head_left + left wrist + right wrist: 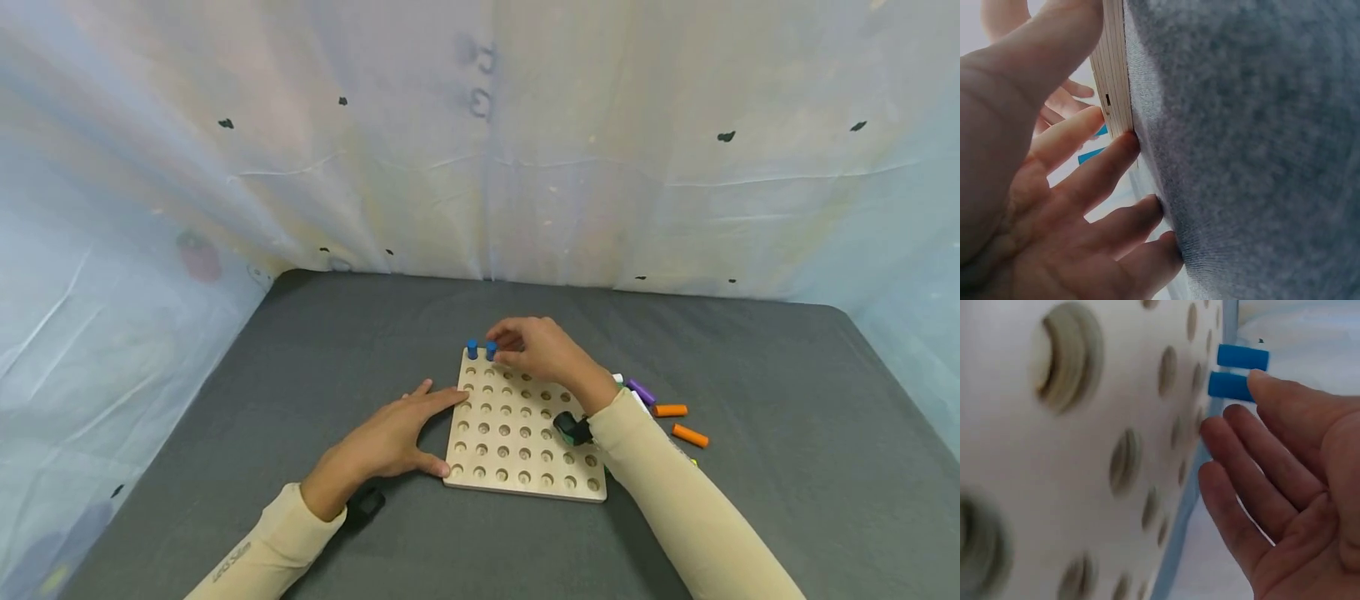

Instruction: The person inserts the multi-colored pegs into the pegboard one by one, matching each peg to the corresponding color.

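A pale wooden pegboard [514,431] with rows of round holes lies on the grey table. Two blue pegs stand side by side at its far left corner: the outer blue peg [472,349] and the second blue peg [491,351]. My right hand [543,348] reaches over the board and pinches the second one at its top. In the right wrist view the thumb tip overlaps that peg [1230,386], and the other fingers are loosely bent. Along the board's left edge, my left hand [397,429] rests with fingers spread, thumb near the front corner and a fingertip on the rim.
Right of the board, partly behind my right forearm, lie loose pegs: a purple peg [641,392], an orange peg [670,410] and another orange peg [690,435]. Bits of white, green and yellow show there too. A pale curtain [562,208] hangs behind the table [787,433].
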Demonstrator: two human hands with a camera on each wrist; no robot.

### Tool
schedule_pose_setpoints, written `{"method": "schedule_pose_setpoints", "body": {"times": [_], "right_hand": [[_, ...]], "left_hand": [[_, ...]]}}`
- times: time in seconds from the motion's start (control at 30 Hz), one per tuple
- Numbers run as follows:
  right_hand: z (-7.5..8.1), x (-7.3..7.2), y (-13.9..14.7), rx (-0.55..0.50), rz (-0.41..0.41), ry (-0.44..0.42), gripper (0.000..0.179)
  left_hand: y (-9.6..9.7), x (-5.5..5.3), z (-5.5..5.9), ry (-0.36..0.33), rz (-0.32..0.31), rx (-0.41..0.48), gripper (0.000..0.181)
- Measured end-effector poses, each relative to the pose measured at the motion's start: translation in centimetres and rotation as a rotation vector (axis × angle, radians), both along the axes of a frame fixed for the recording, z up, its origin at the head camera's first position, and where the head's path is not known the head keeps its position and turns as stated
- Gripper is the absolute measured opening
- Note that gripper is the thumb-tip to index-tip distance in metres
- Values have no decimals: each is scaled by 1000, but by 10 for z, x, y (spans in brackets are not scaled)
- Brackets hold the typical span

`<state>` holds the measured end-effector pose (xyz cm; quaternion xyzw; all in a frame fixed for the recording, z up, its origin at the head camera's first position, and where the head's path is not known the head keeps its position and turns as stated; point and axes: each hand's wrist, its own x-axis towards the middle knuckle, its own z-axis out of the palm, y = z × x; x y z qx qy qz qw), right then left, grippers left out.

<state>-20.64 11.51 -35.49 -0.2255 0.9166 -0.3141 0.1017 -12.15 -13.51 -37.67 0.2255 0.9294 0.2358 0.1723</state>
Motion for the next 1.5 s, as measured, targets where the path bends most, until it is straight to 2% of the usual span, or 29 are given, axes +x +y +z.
{"method": "schedule_pose_setpoints", "body": {"times": [0.17, 0.37, 0.53, 0.7, 0.83, 0.97, 1.17, 1.5], "right_hand": [[8, 16, 22, 23, 0, 43, 36], [20, 48, 63, 49, -53, 82, 35], [17, 72, 96, 97, -131, 76, 33], [11, 83, 118, 129, -172, 81, 31], [6, 86, 126, 123, -194, 65, 29], [1, 83, 129, 135, -199, 58, 27], [-5, 73, 129, 166, -151, 96, 26], [-1, 65, 130, 228, -91, 134, 18]], "left_hand": [[0, 2, 0, -20, 34, -7, 97], [2, 3, 4, -33, 50, -17, 97], [3, 2, 6, -53, 51, -14, 98], [5, 3, 7, -74, 57, -9, 98], [6, 4, 6, -79, 66, -7, 99], [6, 3, 5, -68, 60, 5, 98], [6, 1, 5, -63, 53, 15, 98], [5, 1, 5, -50, 47, 18, 98]]}}
